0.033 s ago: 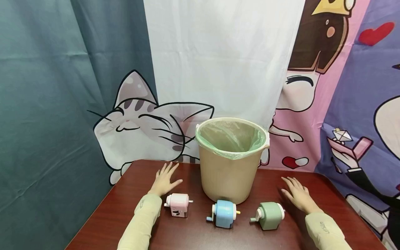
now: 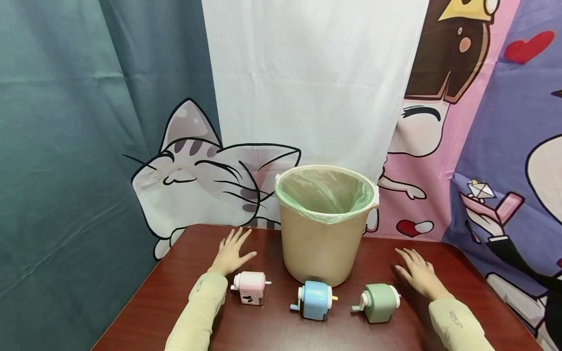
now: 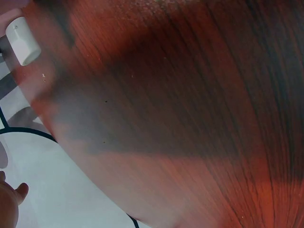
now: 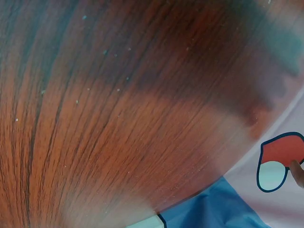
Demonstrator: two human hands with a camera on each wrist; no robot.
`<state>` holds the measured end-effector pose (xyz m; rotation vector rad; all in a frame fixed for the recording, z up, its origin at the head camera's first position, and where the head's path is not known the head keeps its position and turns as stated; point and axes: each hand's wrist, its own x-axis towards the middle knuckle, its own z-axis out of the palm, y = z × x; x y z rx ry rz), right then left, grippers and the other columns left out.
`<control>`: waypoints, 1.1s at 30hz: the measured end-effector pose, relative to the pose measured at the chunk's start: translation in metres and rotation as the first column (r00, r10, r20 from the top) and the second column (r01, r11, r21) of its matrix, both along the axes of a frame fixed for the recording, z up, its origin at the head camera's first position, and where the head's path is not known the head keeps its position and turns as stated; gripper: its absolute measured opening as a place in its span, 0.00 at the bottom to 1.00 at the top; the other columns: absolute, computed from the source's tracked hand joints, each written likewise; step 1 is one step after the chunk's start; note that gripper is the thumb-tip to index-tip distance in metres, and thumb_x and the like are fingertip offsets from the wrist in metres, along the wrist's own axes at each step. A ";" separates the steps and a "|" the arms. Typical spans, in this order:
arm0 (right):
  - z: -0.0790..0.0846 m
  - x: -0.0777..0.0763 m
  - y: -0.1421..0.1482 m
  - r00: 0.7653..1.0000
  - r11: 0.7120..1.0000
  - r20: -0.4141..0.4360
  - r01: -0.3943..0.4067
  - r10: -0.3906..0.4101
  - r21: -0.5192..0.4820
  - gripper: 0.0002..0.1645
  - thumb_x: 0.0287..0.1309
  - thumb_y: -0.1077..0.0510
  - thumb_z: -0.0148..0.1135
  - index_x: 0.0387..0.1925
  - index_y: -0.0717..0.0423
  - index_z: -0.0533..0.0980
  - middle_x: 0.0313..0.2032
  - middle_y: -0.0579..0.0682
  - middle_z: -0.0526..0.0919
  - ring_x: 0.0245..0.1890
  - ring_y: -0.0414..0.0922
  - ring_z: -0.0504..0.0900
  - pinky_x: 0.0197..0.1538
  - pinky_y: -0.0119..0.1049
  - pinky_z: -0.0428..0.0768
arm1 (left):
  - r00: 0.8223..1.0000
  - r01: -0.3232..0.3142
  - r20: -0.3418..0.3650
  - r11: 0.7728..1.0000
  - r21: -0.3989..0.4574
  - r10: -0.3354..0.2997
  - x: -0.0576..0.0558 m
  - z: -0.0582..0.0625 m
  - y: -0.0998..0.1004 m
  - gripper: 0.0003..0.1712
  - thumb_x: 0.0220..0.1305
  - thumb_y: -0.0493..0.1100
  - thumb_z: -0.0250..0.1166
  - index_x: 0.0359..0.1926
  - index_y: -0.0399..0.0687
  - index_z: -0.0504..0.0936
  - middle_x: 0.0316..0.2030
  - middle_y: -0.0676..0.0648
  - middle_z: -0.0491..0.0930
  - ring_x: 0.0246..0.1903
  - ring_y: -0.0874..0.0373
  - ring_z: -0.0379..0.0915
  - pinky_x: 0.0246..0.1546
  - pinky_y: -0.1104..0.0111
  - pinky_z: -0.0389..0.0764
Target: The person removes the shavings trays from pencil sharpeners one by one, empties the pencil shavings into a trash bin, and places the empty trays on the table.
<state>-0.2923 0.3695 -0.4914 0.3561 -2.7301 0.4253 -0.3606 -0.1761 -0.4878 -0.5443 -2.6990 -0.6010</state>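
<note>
Three small crank sharpeners sit in a row on the dark red tabletop, well in from its left and right edges. The pink sharpener is nearest the left edge, its axis running sideways, roughly along the far edge; its white crank end faces the left edge and a thin peg points toward the right edge. The blue sharpener stands in the middle, just in front of the bucket, crank handle toward the left edge, yellow peg toward the right. The green sharpener, closest to the right edge, lies likewise crosswise, its handle aimed at the left edge.

The left hand is just beyond the pink sharpener, its fingers released, spread and pointing toward the far edge. The right hand is beside the green sharpener, its fingers also released, reaching toward the far edge. Both hold nothing; whether they touch the tabletop cannot be told. The bucket, upright with a green liner, stands by the far edge.
</note>
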 end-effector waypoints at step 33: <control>0.047 0.013 -0.043 0.989 0.984 0.007 -0.145 0.146 -0.108 0.30 0.60 0.54 0.59 0.61 0.60 0.65 0.60 0.68 0.67 0.64 0.69 0.58 0.54 0.70 0.58 | 0.995 0.086 -0.070 0.959 0.270 -0.069 0.041 0.035 0.008 0.30 0.60 0.45 0.64 0.63 0.45 0.70 0.63 0.36 0.66 0.62 0.37 0.62 0.58 0.42 0.65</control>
